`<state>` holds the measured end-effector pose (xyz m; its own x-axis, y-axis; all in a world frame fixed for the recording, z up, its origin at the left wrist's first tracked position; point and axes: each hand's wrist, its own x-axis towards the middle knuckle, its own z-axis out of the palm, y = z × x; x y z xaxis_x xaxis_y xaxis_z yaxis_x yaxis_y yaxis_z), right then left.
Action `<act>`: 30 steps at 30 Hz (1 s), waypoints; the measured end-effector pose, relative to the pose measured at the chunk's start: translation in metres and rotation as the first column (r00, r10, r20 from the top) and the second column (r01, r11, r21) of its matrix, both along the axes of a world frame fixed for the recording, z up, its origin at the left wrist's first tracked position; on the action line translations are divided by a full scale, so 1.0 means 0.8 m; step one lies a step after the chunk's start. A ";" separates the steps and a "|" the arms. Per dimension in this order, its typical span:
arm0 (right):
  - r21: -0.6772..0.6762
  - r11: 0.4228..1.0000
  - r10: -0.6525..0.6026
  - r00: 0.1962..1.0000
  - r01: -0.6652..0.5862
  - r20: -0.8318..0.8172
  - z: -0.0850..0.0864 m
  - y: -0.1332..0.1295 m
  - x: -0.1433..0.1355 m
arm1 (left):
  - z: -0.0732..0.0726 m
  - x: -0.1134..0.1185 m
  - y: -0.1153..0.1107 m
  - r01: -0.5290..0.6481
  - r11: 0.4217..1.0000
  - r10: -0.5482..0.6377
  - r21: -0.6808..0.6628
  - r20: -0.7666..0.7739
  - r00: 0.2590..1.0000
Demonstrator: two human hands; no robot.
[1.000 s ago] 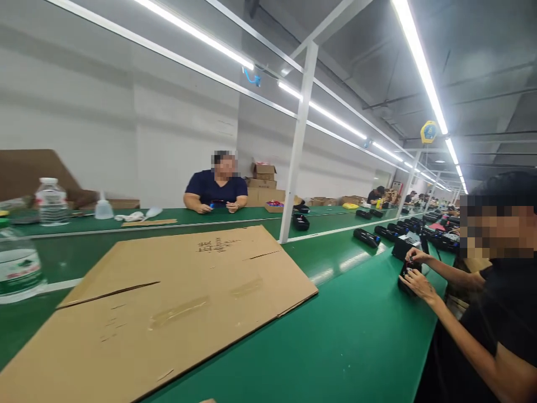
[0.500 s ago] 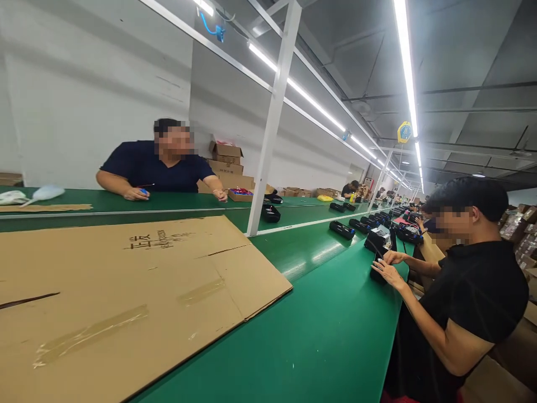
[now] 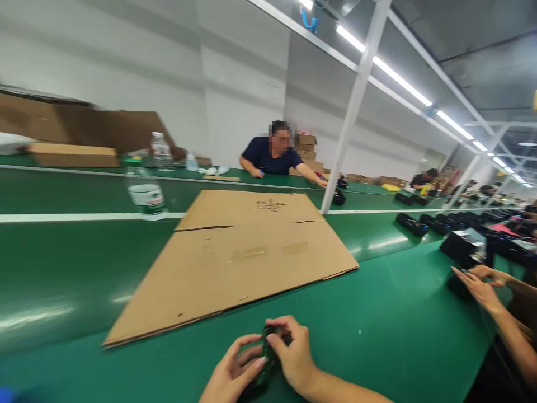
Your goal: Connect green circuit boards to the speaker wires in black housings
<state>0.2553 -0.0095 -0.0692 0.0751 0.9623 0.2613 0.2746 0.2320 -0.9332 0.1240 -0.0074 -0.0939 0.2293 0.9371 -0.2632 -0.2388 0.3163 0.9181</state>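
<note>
At the bottom centre, my left hand [image 3: 234, 370] pinches the lower left side of a small dark green object [image 3: 264, 366]. On its upper right side are the closed thumb and fingers of my right hand [image 3: 297, 356]. The object is narrow and tilted, and looks like a small circuit board, though blur and my fingers hide its details. Just beyond my hands, a flattened cardboard sheet [image 3: 251, 274] lies on the green table [image 3: 361, 358].
A large water bottle [image 3: 146, 193] stands left of the cardboard. A white post [image 3: 356, 106] rises behind it. One co-worker [image 3: 274, 154] sits across the table; another co-worker's hands [image 3: 482, 288] work at the right beside a row of black cases [image 3: 434, 224]. Something blue [image 3: 7, 394] shows at lower left.
The view has swung left and down. My hands and the dark green object have come into view, along with the bottle. The co-worker across the table reaches further towards the post.
</note>
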 end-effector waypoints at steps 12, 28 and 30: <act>0.147 0.985 0.081 0.995 -0.089 0.058 -0.008 -0.001 0.008 | 0.022 0.007 -0.011 -0.036 0.995 0.026 0.096 0.098 0.995; 0.178 0.977 0.092 0.988 -0.114 0.126 -0.012 0.001 0.010 | 0.018 0.009 -0.013 -0.027 0.988 0.013 0.150 0.099 0.995; 0.213 0.970 0.084 0.983 -0.118 0.161 -0.013 0.000 0.011 | 0.016 0.010 -0.014 -0.037 0.984 0.027 0.173 0.058 0.998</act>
<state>0.2640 -0.0092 -0.0800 -0.0756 0.8802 0.4685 0.3715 0.4609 -0.8059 0.1322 -0.0188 -0.0810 0.2079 0.9746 -0.0830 -0.2979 0.1439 0.9437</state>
